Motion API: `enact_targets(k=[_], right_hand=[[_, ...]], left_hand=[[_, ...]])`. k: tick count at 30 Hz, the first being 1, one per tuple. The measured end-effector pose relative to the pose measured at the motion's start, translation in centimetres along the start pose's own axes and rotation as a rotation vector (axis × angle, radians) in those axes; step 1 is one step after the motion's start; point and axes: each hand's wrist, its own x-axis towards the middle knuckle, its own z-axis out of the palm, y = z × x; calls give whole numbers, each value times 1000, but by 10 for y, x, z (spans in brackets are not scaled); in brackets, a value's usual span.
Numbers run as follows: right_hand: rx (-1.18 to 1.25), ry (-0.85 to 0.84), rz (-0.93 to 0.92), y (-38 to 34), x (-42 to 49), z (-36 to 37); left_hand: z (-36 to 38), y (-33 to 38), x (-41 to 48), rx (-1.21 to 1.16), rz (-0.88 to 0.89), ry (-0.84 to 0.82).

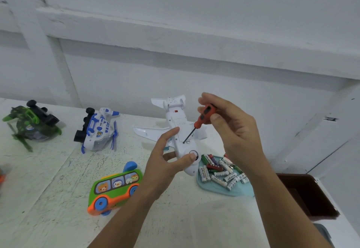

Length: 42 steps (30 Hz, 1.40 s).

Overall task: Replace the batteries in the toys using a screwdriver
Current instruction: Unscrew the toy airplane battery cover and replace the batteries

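A white toy airplane [176, 123] is held belly-up above the table, nose toward me. My left hand [165, 162] grips its front fuselage, thumb near the round wheel at the nose. My right hand [231, 131] pinches the orange-and-black handle of a small screwdriver [204, 114]. The thin dark shaft slants down-left and its tip sits on the belly near the battery cover. A light-blue tray [218, 189] of several batteries [220, 171] lies on the table just right of the plane.
On the white table stand a green-and-orange toy bus [115, 185], a white-and-blue toy helicopter [97, 131] and a green-black toy helicopter [31, 125]. A dark brown box [305, 195] sits at the right edge. A white wall rises behind.
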Motion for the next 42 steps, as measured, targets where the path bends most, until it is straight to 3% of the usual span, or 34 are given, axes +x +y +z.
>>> enact_targets(k=[5, 12, 16, 19, 25, 30, 42], right_hand=[[-80, 18, 10, -1, 3, 0], [37, -53, 80, 3, 0, -3], [-118, -92, 173, 11, -3, 0], [-74, 39, 232, 19, -8, 4], [280, 327, 466, 36, -17, 2], [417, 368, 564, 42, -24, 2], [585, 493, 590, 48, -28, 19]], left_hand=[[1, 1, 0, -4, 13, 11], [2, 1, -3, -8, 4, 5], [2, 5, -4, -45, 24, 0], [2, 7, -4, -73, 23, -8], [4, 8, -5, -136, 9, -2], [4, 9, -3, -168, -3, 12], [8, 0, -2, -134, -24, 16]])
